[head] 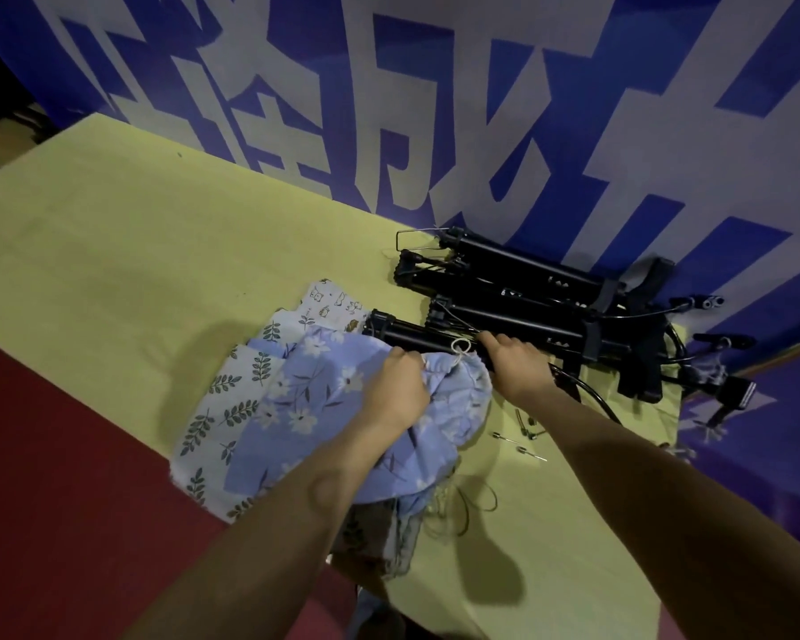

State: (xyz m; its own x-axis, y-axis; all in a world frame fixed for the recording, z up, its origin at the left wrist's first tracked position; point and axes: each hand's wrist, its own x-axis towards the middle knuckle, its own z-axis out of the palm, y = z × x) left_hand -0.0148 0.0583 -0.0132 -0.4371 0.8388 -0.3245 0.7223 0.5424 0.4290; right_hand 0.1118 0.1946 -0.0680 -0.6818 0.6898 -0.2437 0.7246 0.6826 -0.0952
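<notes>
A blue floral cloth bag [315,399] with a white drawstring [463,351] lies on the yellow-green table [135,251]. My left hand [396,392] grips the gathered mouth of the bag. My right hand [518,362] holds the nearest black pump [416,334], whose end sits at the bag's opening. Other black pumps [518,270] lie stacked behind it, with hoses and handles toward the right.
Other patterned cloth bags [232,408] lie under and left of the blue one. Small metal needles [523,441] and a thin cord [472,505] rest near my right forearm. A blue-and-white banner [435,108] rises behind the table. Red floor [65,501] lies to the left.
</notes>
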